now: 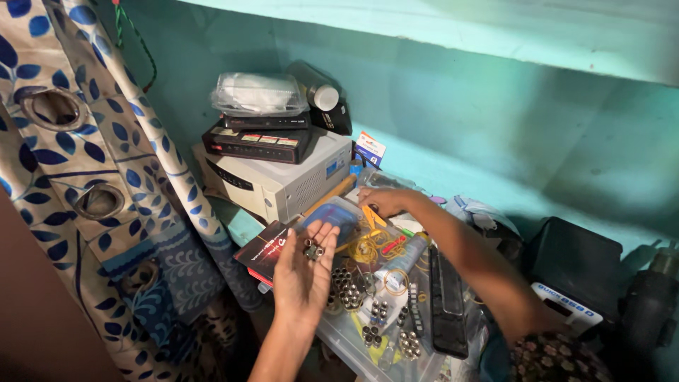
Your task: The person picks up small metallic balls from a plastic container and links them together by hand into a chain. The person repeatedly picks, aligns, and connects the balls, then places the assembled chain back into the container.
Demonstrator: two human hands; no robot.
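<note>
My left hand [305,272] is held palm up over a clear plastic box [353,343], with a few small metal nuts [312,250] resting in the open palm. More clusters of nuts [346,290] lie in the box below, among rubber bands and small parts. My right hand [380,200] reaches across to the far side of the box, fingers bent down at a clear lid near yellow bits [373,216]. Whether it grips anything cannot be made out.
A white power unit [272,180] carries black set-top boxes [258,143], a wrapped white item and a bottle. A black remote [447,301] lies in the box. A blue-and-white curtain [92,163] hangs left; a black device [576,265] stands right against the teal wall.
</note>
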